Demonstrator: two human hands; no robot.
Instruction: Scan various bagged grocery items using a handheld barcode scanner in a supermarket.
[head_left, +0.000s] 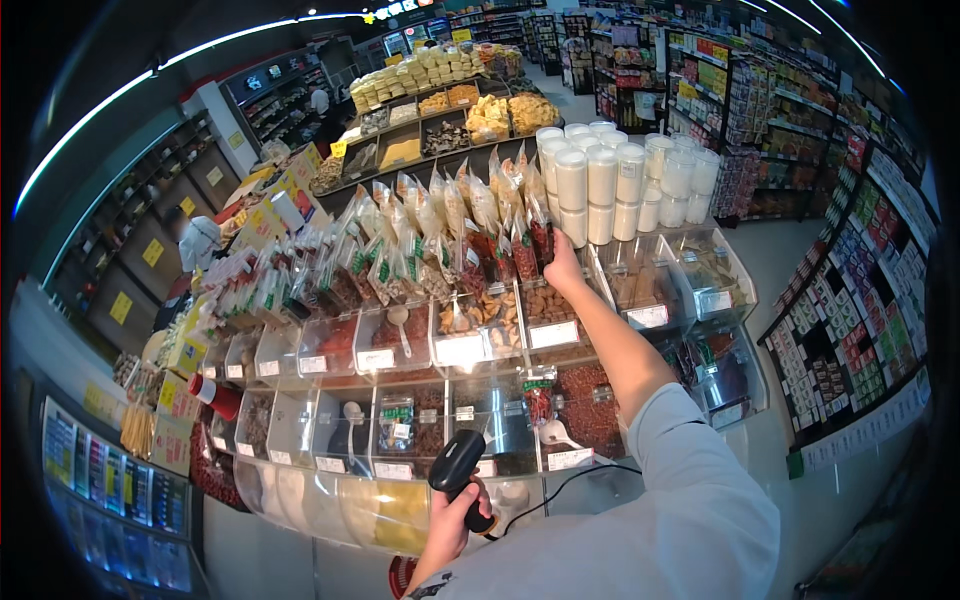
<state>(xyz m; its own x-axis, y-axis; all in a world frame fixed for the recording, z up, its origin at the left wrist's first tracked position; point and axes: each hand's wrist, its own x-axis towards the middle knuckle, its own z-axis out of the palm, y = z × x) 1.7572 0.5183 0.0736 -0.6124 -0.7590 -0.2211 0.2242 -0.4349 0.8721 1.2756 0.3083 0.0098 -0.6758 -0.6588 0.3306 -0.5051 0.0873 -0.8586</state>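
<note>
A black handheld barcode scanner (459, 465) with a cable is gripped in my left hand (452, 517), above the front edge of the bulk food bins. My right hand (561, 264) reaches to the back of the bins and touches a clear bag of dark red dried goods (541, 236), at the right end of a row of upright bags. Whether its fingers hold the bag cannot be told. White lidded jars (586, 180) stand stacked just beyond that hand. Another bag of red dried goods (538, 397) lies on a lower bin, near a white scoop (559, 433).
Clear-lidded bins (480, 349) with price labels run in tiers across the front. Packed shelves (847, 322) stand at the right. Trays of dry goods (401, 150) lie behind the bags. A person in a white top (199, 238) is at the far left. The scanner's cable (559, 487) trails right.
</note>
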